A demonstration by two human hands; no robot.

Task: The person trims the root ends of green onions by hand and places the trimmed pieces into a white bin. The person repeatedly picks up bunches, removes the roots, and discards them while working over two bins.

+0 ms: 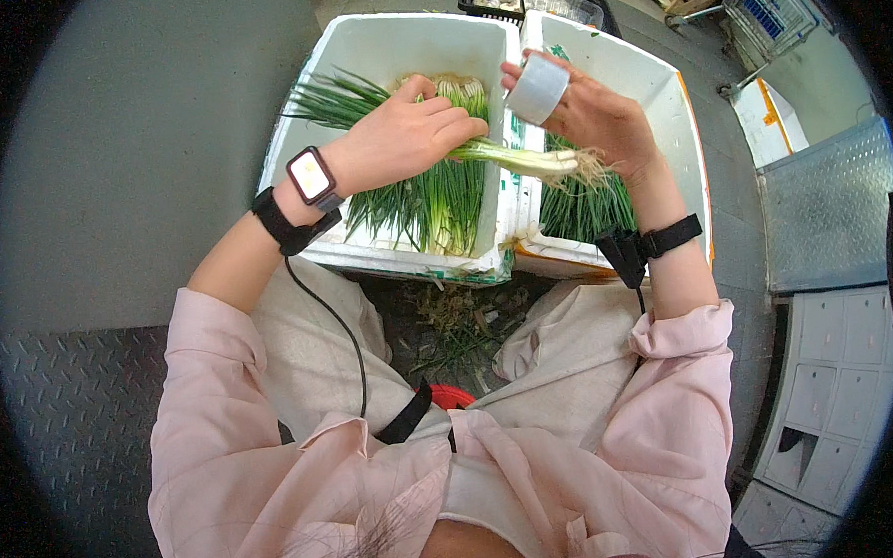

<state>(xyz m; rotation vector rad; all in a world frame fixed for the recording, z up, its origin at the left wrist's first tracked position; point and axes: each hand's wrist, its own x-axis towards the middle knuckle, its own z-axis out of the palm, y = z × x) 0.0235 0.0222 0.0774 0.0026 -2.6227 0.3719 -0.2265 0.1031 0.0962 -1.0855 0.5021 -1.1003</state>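
My left hand [412, 129] grips a small bunch of green onions [523, 158] over the left foam box [409, 43]. The bunch's white, rooted ends point right and its green leaves stick out to the left. On my right hand [607, 122], a roll of clear tape [539, 90] sits around the fingers, above the right foam box [631, 66]. The onion roots hang just below and in front of this hand; whether they touch it I cannot tell. More green onions [444, 205] lie inside the left box, and others [588, 208] lie in the right one.
Onion scraps [455, 323] litter the floor between my knees, near a red object [450, 397]. Beyond the boxes is a black crate [481, 5] with plastic packaging. At right are a metal cart [769, 17], another foam box [765, 116] and lockers [826, 384]. A cable [337, 323] hangs from my left wrist.
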